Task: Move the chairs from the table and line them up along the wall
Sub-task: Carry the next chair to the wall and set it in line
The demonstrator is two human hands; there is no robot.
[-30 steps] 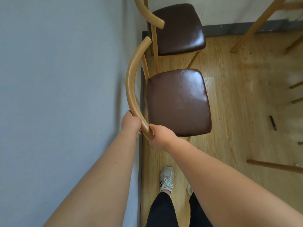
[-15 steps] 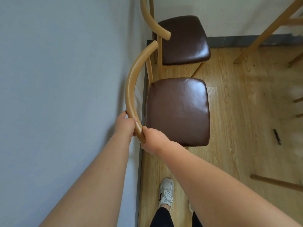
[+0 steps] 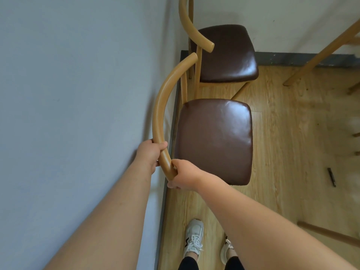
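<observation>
A wooden chair with a brown padded seat (image 3: 213, 139) stands on the plank floor beside the grey wall (image 3: 78, 94). Its curved tan backrest (image 3: 165, 98) lies close along that wall. My left hand (image 3: 151, 152) wraps around the backrest's near part. My right hand (image 3: 183, 177) grips the backrest's near end just below it. A second chair of the same kind (image 3: 224, 53) stands right behind it in the corner, its curved backrest (image 3: 191, 26) also by the wall.
Tan wooden table legs (image 3: 319, 55) slant at the upper right, and another wooden leg (image 3: 329, 233) lies low at the right. A small dark object (image 3: 331, 176) rests on the floor. My white sneakers (image 3: 193, 238) stand near the dark skirting board (image 3: 165, 201).
The chair's backrest has come closer to the wall, and both hands moved left with it. The view has shifted a little; the corner chair appears lower in frame.
</observation>
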